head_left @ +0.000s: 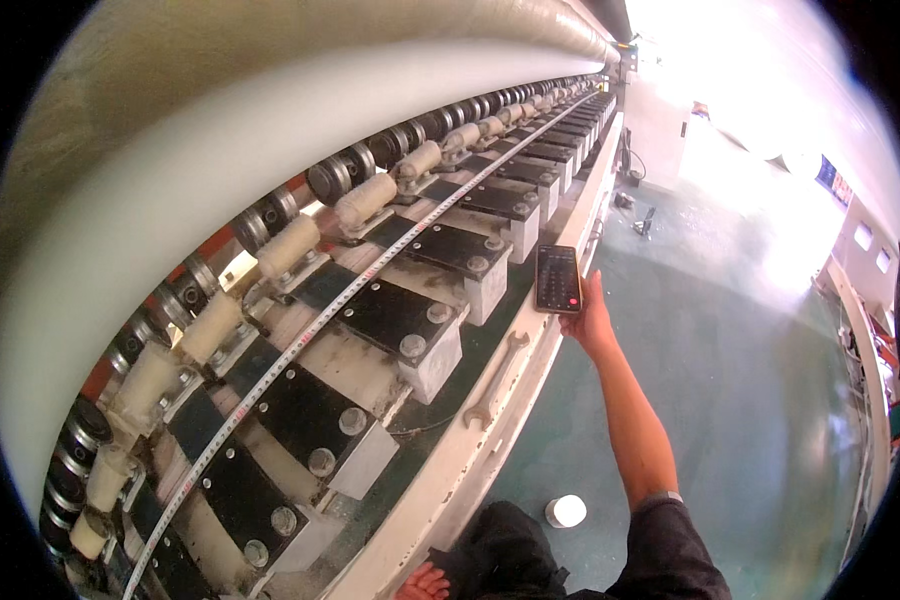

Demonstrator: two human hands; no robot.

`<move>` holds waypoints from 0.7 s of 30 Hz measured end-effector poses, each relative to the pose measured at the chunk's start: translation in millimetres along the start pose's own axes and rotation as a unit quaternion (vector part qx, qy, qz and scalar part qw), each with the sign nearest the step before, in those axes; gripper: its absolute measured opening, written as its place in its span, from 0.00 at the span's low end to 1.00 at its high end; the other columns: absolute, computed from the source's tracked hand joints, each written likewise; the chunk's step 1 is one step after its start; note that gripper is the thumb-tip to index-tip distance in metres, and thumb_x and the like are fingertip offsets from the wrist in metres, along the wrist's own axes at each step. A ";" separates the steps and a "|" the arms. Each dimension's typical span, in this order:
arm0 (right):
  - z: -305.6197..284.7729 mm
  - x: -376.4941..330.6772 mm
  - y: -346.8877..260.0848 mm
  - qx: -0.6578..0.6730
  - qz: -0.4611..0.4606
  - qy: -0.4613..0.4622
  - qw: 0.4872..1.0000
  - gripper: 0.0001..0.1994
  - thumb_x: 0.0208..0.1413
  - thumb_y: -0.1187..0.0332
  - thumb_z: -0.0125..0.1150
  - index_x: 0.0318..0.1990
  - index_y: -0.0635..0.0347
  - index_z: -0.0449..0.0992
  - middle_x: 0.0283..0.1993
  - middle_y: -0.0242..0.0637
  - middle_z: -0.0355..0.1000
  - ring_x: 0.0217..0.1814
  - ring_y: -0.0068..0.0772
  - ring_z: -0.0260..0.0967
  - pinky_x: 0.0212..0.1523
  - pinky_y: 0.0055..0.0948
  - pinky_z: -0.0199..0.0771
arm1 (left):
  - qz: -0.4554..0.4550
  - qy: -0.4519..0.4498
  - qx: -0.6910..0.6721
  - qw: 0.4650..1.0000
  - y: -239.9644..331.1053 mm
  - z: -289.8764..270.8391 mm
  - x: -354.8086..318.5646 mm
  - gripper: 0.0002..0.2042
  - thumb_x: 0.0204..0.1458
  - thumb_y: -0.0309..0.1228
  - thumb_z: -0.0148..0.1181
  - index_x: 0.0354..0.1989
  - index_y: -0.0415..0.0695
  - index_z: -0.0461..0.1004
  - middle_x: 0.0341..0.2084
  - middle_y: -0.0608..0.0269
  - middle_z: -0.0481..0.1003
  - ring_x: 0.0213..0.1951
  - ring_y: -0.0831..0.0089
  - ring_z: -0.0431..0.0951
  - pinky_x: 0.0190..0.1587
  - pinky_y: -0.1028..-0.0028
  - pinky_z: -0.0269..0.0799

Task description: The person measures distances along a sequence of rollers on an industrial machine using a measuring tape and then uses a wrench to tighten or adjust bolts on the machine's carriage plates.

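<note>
At the near end of a long cream-painted metal rail point(432, 490), the left hand point(425, 582) shows bent fingers beside dark clothing; whether it grips anything, I cannot tell. On the green floor point(750, 420), off the rail's outer edge, sits a white round-topped object point(567, 511). Farther up the rail lies a silver metal wrench point(497, 382). Beyond it, the right hand point(590, 318) grips a black rectangular phone point(558, 280) at the rail's outer edge; its lit screen shows a key grid and one red button, characters too small to read. Past the rail's inner edge, a white measuring tape point(300, 345) with black and red markings crosses black rectangular plates point(390, 310) with bolts. Behind run cream cylindrical rollers point(367, 199) and a big smooth white roller point(220, 160).
</note>
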State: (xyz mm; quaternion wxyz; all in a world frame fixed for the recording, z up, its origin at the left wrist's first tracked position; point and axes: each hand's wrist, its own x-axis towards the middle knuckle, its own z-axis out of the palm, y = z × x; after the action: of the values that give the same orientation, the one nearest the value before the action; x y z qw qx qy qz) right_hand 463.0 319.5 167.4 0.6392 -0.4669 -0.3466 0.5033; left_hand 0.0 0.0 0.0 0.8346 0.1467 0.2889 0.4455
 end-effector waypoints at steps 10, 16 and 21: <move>-86.4 -129.3 183.7 -0.526 -0.001 0.247 0.814 0.33 0.55 0.44 0.55 0.59 0.62 0.63 0.47 0.52 0.71 0.53 0.50 0.69 0.52 0.44 0.68 | -0.001 0.006 -0.003 1.000 -8.7 -31.3 11.4 0.30 0.59 0.48 0.41 0.64 0.38 0.57 0.58 0.50 0.66 0.54 0.57 0.70 0.57 0.61 0.64; -113.1 -260.7 289.9 -0.626 0.336 0.029 0.703 0.67 0.21 0.34 0.75 0.69 0.60 0.46 0.71 0.54 0.45 0.72 0.58 0.44 0.65 0.57 0.53 | 0.017 0.009 0.012 1.000 10.6 -2.5 4.1 0.30 0.59 0.48 0.42 0.64 0.38 0.57 0.58 0.51 0.66 0.54 0.58 0.69 0.57 0.62 0.64; -126.0 -282.5 333.2 -0.641 0.277 0.064 0.713 0.54 0.37 0.55 0.75 0.68 0.58 0.42 0.64 0.52 0.56 0.61 0.52 0.62 0.57 0.54 0.66 | 0.002 -0.001 0.040 0.999 23.5 20.4 3.2 0.30 0.59 0.47 0.43 0.64 0.38 0.57 0.58 0.51 0.66 0.54 0.59 0.69 0.57 0.63 0.64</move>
State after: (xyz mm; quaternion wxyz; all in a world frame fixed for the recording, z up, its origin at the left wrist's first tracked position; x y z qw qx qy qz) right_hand 400.0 34.2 -180.9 0.0394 -0.8709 -0.3992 0.2841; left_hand -1.6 16.0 26.8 0.8274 0.1810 0.3052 0.4353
